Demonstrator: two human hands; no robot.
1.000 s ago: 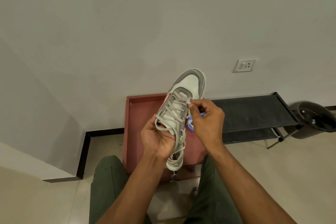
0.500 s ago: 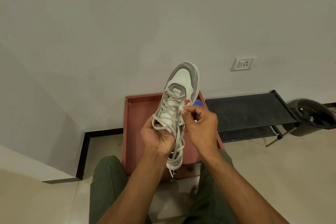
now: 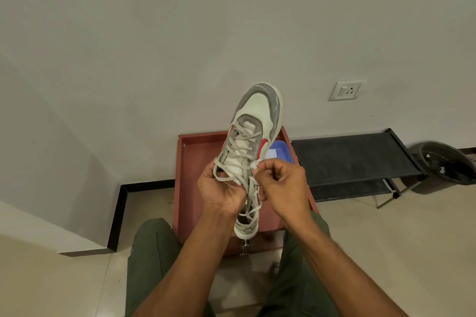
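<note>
Centrally, a grey-and-white sneaker [image 3: 260, 113] with a red side mark is held up in the air, with its toe pointing away toward the wall and its heel low between the person's knees. Its loose grey laces [image 3: 239, 147] cross the tongue and trail down over the collar. The left hand [image 3: 221, 189] grips the shoe from its left side near the collar, thumb lying by a lace loop. The right hand [image 3: 283, 183] sits just beside it on the shoe's right side. Its fingers are curled, with thumb and forefinger pinching a small white cloth [image 3: 255, 165] that touches the upper beside the top eyelets. Both hands cover the middle of the shoe, so the collar is mostly hidden.

Directly beneath, a red tray [image 3: 195, 162] lies on the floor. A blue container [image 3: 282, 153] sits in its far right corner, partly hidden by the shoe and the right hand. A low black rack [image 3: 353, 157] stands just right of the tray against the wall, with a dark bin [image 3: 443, 165] beyond its right end. A white wall socket [image 3: 345, 90] sits above the rack. Green trouser legs [image 3: 152, 252] flank the tray's near edge.
</note>
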